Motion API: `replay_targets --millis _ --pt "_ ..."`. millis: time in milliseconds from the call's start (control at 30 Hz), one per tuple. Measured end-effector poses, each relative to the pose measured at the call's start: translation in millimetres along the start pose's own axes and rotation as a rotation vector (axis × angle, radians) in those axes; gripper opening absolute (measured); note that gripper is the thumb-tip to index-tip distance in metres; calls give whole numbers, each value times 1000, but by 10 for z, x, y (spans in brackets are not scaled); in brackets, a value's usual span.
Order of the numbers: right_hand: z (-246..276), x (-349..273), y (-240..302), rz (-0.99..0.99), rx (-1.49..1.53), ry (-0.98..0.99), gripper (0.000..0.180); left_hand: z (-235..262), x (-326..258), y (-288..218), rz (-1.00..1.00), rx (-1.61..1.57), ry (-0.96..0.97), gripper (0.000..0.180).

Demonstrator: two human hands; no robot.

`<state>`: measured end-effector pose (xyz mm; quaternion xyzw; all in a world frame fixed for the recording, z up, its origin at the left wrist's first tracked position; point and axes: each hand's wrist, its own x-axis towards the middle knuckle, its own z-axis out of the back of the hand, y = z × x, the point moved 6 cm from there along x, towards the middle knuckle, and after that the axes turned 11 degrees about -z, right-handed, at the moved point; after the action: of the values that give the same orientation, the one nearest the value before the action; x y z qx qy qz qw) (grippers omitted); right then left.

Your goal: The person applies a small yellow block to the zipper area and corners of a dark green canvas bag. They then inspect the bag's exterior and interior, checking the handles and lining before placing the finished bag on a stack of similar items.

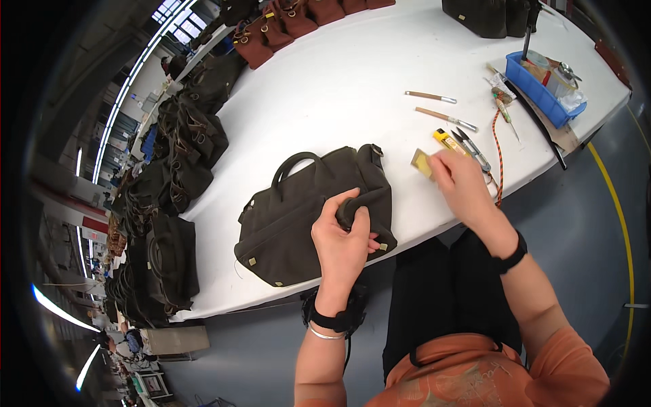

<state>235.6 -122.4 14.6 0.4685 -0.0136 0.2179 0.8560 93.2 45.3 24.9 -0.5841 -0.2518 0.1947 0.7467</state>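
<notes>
A dark olive canvas bag (298,217) lies flat on the white table (352,88), its handles toward the far side. My left hand (342,241) grips one rolled handle of the bag near its right end. My right hand (461,183) pinches a small yellowish card or pad (422,163) just right of the bag, above the table's near edge.
Thread snips (471,148), a yellow tool (447,140), two wooden-handled tools (434,105) and an orange cord (498,156) lie to the right. A blue tray (542,91) stands at far right. Dark bags are stacked at left, brown bags (271,30) at the back.
</notes>
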Motion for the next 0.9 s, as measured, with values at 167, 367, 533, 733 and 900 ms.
replay_targets --millis 167,367,533,733,900 --pt "-236 -726 161 -412 690 280 22 -146 -19 0 17 -46 -61 26" --pt "-454 -851 179 -379 599 244 28 -199 -20 39 -36 -73 -69 25" --pt "-387 -588 315 -236 379 60 32 -211 -33 40 -12 -128 -72 26" --pt "-398 -659 329 -213 347 54 32 -206 -32 119 -10 -173 -68 27" --pt "-412 -688 348 -248 334 56 31 -175 -43 129 -10 -165 -38 27"
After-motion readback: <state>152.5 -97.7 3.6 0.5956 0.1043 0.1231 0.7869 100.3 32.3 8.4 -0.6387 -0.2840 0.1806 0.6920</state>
